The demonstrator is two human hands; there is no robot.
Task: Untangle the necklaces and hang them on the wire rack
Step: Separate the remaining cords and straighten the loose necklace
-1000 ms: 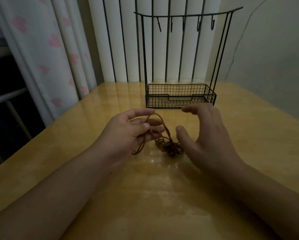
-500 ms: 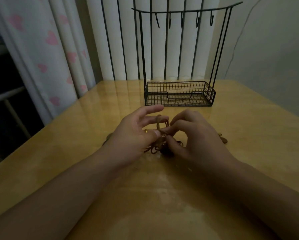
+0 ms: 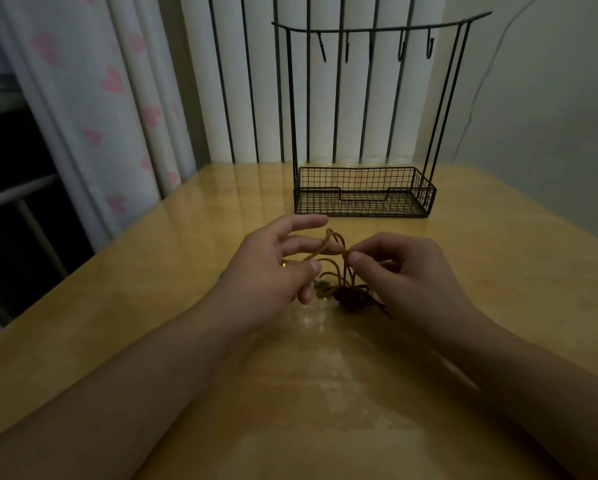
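Observation:
A tangle of brown cord necklaces (image 3: 351, 295) lies on the wooden table (image 3: 498, 289) between my hands, with loops lifted up from the knot. My left hand (image 3: 273, 268) pinches a cord loop between thumb and fingers, its index finger stretched out. My right hand (image 3: 404, 271) pinches another strand at the top of the loops. A small pale pendant (image 3: 321, 287) sits by the knot under my left fingers. The black wire rack (image 3: 363, 192) stands behind, with several bare hooks (image 3: 399, 50) on its top bar.
The rack's mesh basket holds nothing. Behind the table hang white vertical blinds (image 3: 325, 98) and a curtain (image 3: 100, 98) with pink hearts at the left. A plain wall is at the right. The table's left edge drops off into a dark area.
My hands have drawn slightly apart, pulling the cord loops up and out from the knot. A second ago my right hand was open above the tangle; now it pinches a strand.

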